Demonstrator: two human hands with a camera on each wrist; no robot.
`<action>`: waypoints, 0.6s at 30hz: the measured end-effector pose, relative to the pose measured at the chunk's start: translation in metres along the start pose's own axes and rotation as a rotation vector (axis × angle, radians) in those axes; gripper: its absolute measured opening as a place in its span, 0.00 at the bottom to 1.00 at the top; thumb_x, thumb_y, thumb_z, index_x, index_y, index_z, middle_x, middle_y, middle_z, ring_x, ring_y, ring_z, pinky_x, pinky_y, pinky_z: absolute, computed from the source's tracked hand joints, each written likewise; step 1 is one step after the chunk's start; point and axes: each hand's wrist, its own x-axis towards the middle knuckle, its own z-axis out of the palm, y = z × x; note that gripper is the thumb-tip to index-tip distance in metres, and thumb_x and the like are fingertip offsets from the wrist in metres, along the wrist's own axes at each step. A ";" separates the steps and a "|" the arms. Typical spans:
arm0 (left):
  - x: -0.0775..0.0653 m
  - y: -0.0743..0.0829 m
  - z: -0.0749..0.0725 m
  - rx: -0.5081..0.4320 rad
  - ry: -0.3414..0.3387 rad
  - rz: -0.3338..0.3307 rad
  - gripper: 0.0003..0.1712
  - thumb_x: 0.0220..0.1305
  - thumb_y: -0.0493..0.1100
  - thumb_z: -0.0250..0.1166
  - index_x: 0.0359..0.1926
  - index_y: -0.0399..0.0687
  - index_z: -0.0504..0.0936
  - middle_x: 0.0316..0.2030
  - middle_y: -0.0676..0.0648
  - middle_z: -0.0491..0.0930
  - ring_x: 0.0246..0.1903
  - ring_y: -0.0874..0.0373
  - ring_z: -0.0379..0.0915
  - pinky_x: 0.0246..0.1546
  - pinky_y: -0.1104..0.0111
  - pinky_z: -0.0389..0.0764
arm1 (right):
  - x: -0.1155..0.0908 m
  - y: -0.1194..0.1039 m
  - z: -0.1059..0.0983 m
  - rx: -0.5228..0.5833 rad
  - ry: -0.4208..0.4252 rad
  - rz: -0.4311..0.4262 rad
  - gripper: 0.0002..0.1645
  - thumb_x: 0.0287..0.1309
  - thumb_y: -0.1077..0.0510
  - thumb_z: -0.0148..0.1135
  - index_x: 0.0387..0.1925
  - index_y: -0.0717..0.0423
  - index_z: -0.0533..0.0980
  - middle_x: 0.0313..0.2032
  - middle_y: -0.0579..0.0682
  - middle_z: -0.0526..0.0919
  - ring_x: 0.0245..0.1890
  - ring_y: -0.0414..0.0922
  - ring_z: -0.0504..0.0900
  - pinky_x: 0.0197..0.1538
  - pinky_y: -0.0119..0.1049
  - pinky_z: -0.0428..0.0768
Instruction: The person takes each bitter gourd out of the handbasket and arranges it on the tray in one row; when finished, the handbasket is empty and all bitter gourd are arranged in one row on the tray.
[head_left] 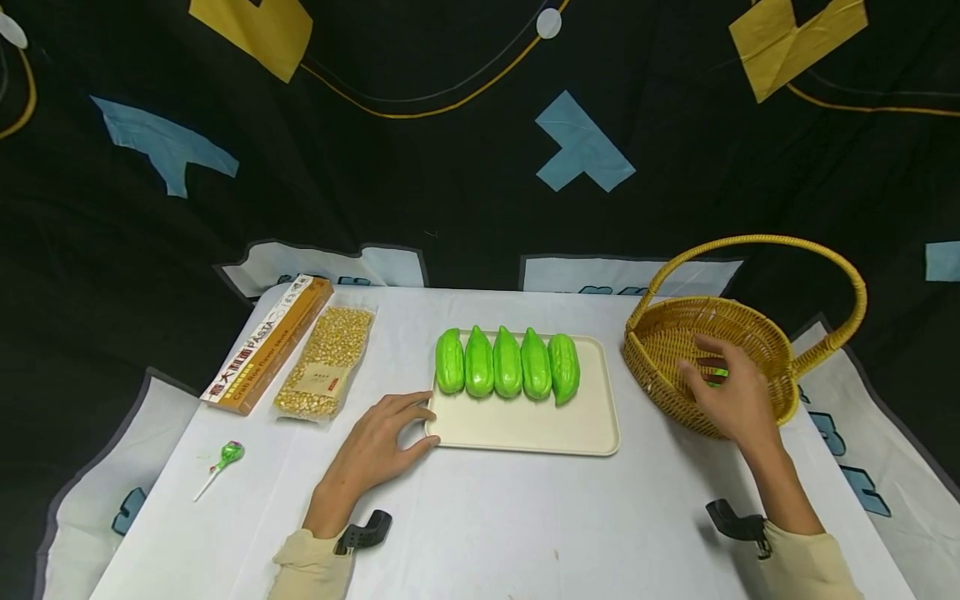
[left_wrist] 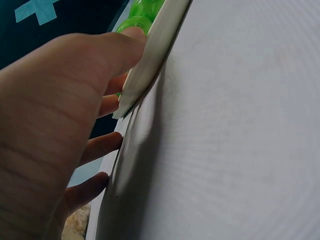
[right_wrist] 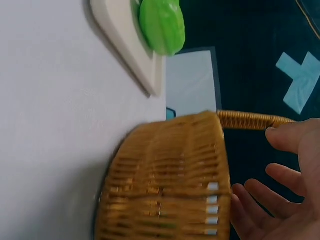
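On the cream tray, several bright green, ribbed, bitter-melon-like pieces stand side by side in a row. My left hand rests at the tray's left edge, its thumb and fingertips touching the rim; the left wrist view shows the thumb against the rim too. Over the opening of the yellow wicker basket is my right hand, fingers loosely spread and nothing seen in them. Something green shows inside the basket, mostly hidden behind that hand.
Left of the tray lie a bag of yellow corn kernels and a long pasta box. A green-wrapped lollipop is near the table's left edge. The basket's tall handle arches above it. A dark cloth hangs behind.
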 end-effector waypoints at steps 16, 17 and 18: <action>0.000 -0.001 0.000 0.003 -0.010 -0.007 0.19 0.64 0.55 0.79 0.51 0.53 0.90 0.68 0.48 0.81 0.63 0.48 0.79 0.66 0.50 0.80 | 0.002 0.037 -0.020 -0.105 -0.029 0.120 0.39 0.74 0.52 0.68 0.75 0.70 0.67 0.65 0.76 0.74 0.57 0.74 0.81 0.53 0.70 0.84; 0.000 -0.001 0.000 0.005 -0.013 -0.008 0.19 0.64 0.55 0.79 0.51 0.53 0.90 0.68 0.48 0.81 0.63 0.48 0.79 0.66 0.51 0.80 | 0.003 0.039 -0.021 -0.112 -0.035 0.125 0.39 0.74 0.52 0.68 0.74 0.71 0.67 0.65 0.77 0.74 0.57 0.74 0.81 0.53 0.71 0.84; 0.000 -0.001 0.000 0.007 -0.015 -0.010 0.19 0.64 0.55 0.79 0.51 0.53 0.90 0.68 0.48 0.81 0.64 0.48 0.79 0.66 0.51 0.80 | 0.004 0.041 -0.022 -0.117 -0.040 0.131 0.39 0.74 0.53 0.68 0.74 0.71 0.66 0.64 0.78 0.74 0.57 0.75 0.81 0.53 0.72 0.84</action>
